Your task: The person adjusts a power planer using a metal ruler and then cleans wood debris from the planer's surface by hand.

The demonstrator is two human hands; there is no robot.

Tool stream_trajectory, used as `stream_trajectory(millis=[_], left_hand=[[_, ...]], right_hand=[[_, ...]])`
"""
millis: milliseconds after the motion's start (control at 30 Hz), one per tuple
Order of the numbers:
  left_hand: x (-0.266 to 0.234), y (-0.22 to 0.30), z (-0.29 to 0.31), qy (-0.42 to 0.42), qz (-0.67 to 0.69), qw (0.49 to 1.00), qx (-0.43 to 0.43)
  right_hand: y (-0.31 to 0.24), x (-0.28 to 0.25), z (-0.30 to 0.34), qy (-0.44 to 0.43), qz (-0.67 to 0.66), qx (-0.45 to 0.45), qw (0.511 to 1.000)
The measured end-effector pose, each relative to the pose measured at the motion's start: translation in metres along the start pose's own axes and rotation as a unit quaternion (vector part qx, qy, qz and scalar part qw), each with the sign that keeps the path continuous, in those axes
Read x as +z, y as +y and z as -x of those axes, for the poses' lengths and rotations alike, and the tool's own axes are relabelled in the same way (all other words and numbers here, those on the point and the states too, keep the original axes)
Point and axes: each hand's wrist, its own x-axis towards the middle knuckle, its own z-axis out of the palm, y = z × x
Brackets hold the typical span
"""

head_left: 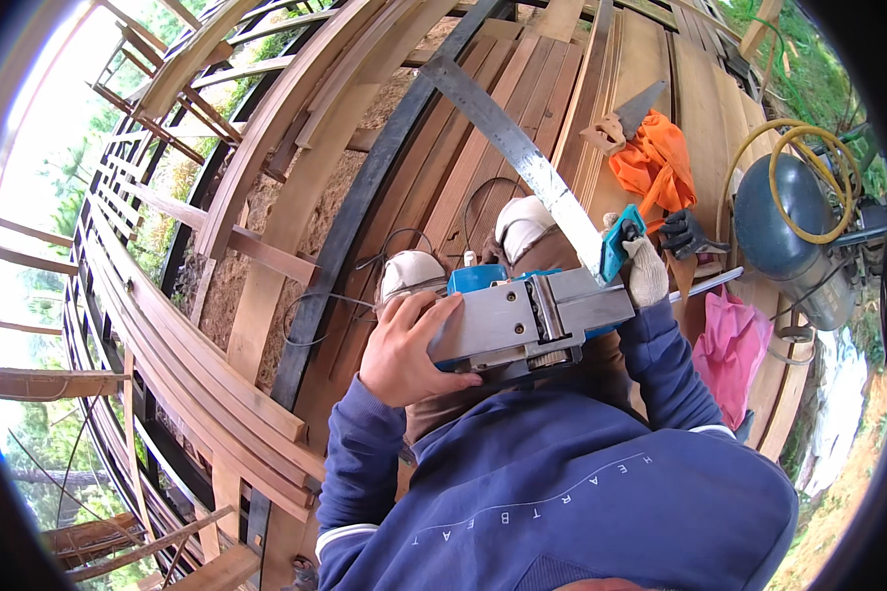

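An electric hand planer [493,320] lies upside down over my lap, its silver sole and cutter drum facing up and its blue body partly hidden beneath. My left hand [401,350] is bare and grips the planer's left end, thumb along the near edge and fingers over the top. In a pale work glove, my right hand [647,266] closes around the teal handle of a handsaw [522,153]. The long metal blade slants away to the far left, and its handle end is beside the planer's right end.
Reddish boards [522,84] form the deck, with a black beam [350,212] along their left. An orange cloth [655,163], wooden-handled saw [626,118], dark glove [688,234] and pink cloth [731,345] lie right. Beyond stands a compressor tank [784,222] with yellow hose [774,177]. Stacked planks [192,360] lie left.
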Motion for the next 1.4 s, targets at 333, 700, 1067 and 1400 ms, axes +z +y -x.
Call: stream_trajectory(millis=[333,700,1067,1400], left_hand=[[-0.020,0.031,0.015,-0.056,-0.066,0.995,-0.056],[0.011,0.024,-0.098,-0.229,0.045,0.971,-0.042],[0.027,0.023,-0.118,-0.234,0.046,0.969,-0.063],[0.031,0.028,-0.116,-0.200,0.057,0.977,-0.053]], right_hand=[[-0.027,0.041,0.025,-0.040,0.113,-0.025,0.992],[-0.002,0.008,-0.016,0.001,0.057,0.012,0.998],[-0.001,0.017,-0.011,0.037,0.082,0.026,0.996],[-0.006,0.033,-0.007,0.065,0.075,0.014,0.995]])
